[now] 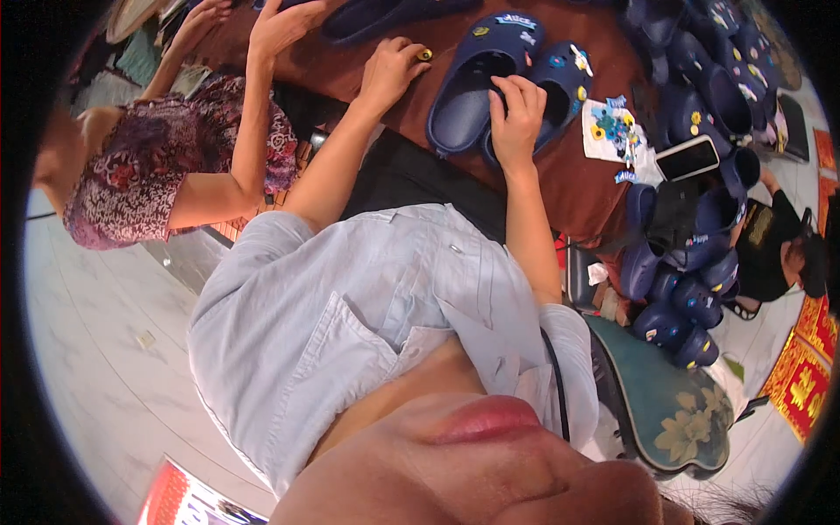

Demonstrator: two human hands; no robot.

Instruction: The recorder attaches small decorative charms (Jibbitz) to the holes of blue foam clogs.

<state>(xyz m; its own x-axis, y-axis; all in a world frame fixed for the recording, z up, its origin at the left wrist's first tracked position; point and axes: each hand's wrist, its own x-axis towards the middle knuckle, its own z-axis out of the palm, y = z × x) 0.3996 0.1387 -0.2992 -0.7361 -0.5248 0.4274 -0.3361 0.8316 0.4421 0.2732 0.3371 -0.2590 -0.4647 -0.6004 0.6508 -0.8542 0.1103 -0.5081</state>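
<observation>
1. You are leaning over the reddish-brown table, where a pair of navy foam clogs is lying side by side, long axes running away from you, toes farthest.
2. Your right hand is resting curled on the nearer clog's rim, fingers bent over the opening, clamping nothing that shows.
3. Your left hand is lying just left of the pair, pinching a small yellow shoe charm.
4. A white card of charms and a phone are sitting to the right; a co-worker's hand is working to the left.
</observation>
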